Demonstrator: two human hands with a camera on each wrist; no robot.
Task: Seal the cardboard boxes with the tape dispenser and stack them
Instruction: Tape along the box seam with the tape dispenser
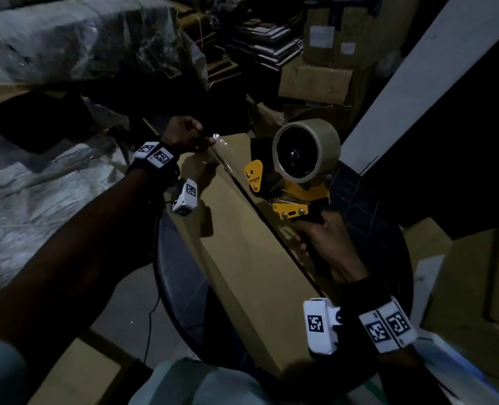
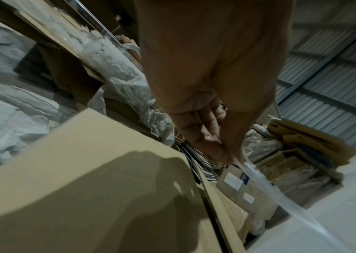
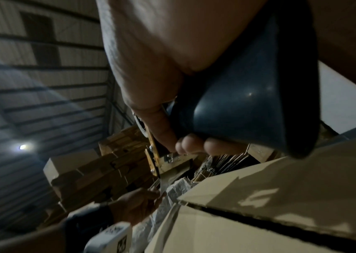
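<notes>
- My right hand [image 1: 327,244] is wrapped round the dark handle of the tape dispenser [image 1: 295,171], which hangs just above the far half of the cardboard box [image 1: 242,247] with its roll facing me.
- My left hand [image 1: 188,135] pinches the free end of the clear tape [image 2: 265,186] at the box's far edge — the strip runs taut from my fingertips [image 2: 220,154] back to the dispenser.
- The two flaps meet at a dark seam [image 1: 271,226], not yet taped as far as I can see.
- To do this well, I judge I should stick the tape end over the far edge, centre it on the seam, then pull the dispenser toward me low and straight — tension even, so the strip does not wrinkle.
- The box lies on a dark round bench [image 1: 178,287].
- The room is dim: stacked boxes [image 1: 324,68], plastic sheeting [image 1: 76,39], a corrugated wall [image 2: 328,82].
</notes>
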